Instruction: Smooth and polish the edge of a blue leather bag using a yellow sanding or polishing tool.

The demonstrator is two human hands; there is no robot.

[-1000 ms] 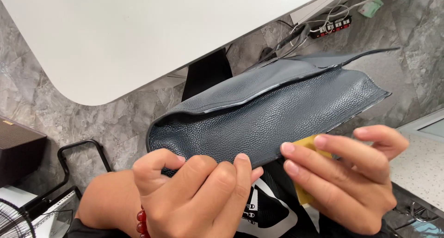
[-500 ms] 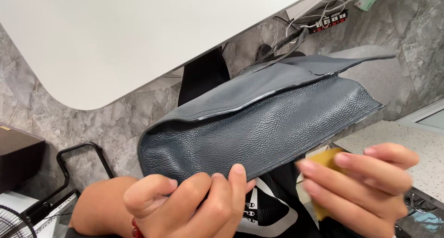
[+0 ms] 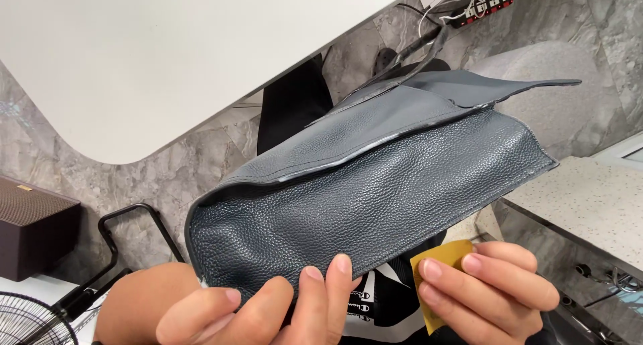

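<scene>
The white table (image 3: pixel 154 57) fills the space above. Below it the dark blue leather bag (image 3: pixel 362 191) is held up in the air, tilted, its lower edge gripped by the left hand (image 3: pixel 268 311) so the grain faces up. The right hand (image 3: pixel 489 288) pinches a small yellow sheet (image 3: pixel 442 261) just beside that edge.

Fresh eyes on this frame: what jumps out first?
The dark blue-grey pebbled leather bag, held up across the middle of the view with its flap edge running diagonally. The left hand grips its lower edge at bottom centre, while the right hand at bottom right holds a small mustard-yellow sheet just under the bag. A big white tabletop fills the upper left.
</scene>
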